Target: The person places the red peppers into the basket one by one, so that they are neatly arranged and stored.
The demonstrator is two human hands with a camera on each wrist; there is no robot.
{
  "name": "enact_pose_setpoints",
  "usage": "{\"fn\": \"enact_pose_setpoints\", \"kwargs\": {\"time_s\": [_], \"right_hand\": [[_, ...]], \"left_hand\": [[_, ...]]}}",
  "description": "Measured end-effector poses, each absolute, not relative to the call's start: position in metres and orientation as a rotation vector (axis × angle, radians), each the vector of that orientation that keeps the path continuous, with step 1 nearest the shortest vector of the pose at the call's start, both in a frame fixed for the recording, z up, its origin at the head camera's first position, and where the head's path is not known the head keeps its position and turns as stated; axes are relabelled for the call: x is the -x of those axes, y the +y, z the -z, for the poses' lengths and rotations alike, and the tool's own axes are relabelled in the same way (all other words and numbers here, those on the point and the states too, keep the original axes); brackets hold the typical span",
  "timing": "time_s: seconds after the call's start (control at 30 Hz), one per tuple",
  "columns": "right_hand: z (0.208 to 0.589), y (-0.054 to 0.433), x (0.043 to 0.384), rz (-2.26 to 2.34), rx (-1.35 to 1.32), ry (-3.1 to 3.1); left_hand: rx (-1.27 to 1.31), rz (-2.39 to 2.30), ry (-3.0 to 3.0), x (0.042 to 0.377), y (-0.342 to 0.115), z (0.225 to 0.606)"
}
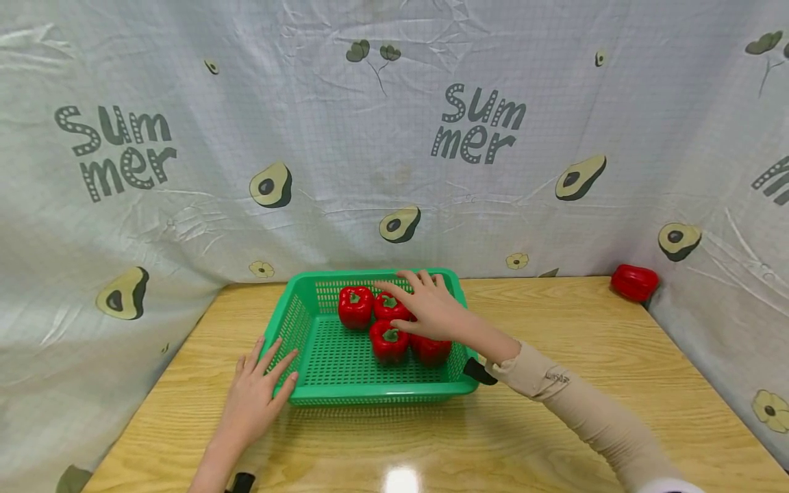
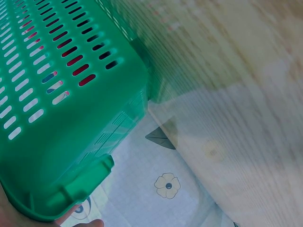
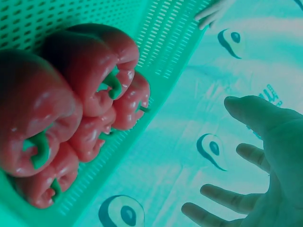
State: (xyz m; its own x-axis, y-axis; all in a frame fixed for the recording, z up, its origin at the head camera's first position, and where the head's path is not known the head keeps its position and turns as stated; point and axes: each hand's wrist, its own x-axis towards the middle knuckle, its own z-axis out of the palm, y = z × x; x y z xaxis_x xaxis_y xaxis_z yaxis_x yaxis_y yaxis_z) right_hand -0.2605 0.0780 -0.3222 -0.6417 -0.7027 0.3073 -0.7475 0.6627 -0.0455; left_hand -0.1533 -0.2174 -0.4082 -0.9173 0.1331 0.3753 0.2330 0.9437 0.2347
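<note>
The person's left hand (image 1: 255,394) lies with fingers spread against the near left corner of the green basket (image 1: 308,397) on the counter (image 1: 555,411); the right hand (image 1: 431,308) hovers, fingers spread and holding nothing, over the red peppers (image 1: 390,340) inside. The step looks like loading peppers; one more pepper (image 1: 634,281) sits far right, so a long reach seems next

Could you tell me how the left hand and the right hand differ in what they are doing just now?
The left hand rests on the basket's near left corner, fingers spread on its rim; the right hand hovers open above the peppers inside, holding nothing. The left hand stays low at table level; the right reaches further, towards the basket's far side. Both have straight, spread fingers.
</note>
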Motion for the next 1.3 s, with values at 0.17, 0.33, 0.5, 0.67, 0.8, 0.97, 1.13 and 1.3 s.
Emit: {"fn": "enact_pose_setpoints", "kwargs": {"time_s": [0.17,0.33,0.5,0.67,0.8,0.97,1.13,1.3], "right_hand": [[0.324,0.095,0.253,-0.228,-1.158,-2.6],[0.334,0.119,0.249,-0.244,-1.178,-2.505],[0.344,0.148,0.245,-0.229,-1.139,-2.437],[0.358,0.183,0.247,-0.253,-1.095,-2.413],[0.375,0.213,0.255,-0.221,-1.038,-2.353],[0.397,0.25,0.267,-0.206,-0.96,-2.32],[0.411,0.286,0.281,-0.165,-0.872,-2.32],[0.422,0.32,0.299,-0.079,-0.762,-2.319]], "left_hand": [[0.266,0.388,-2.733,0.154,-0.217,0.409],[0.267,0.389,-2.738,0.153,-0.218,0.409],[0.269,0.38,-2.725,0.153,-0.218,0.409],[0.266,0.376,-2.725,0.153,-0.218,0.408],[0.267,0.378,-2.741,0.153,-0.217,0.407],[0.262,0.374,-2.746,0.153,-0.217,0.408],[0.258,0.37,-2.747,0.153,-0.217,0.408],[0.259,0.363,-2.75,0.153,-0.217,0.407]]}}
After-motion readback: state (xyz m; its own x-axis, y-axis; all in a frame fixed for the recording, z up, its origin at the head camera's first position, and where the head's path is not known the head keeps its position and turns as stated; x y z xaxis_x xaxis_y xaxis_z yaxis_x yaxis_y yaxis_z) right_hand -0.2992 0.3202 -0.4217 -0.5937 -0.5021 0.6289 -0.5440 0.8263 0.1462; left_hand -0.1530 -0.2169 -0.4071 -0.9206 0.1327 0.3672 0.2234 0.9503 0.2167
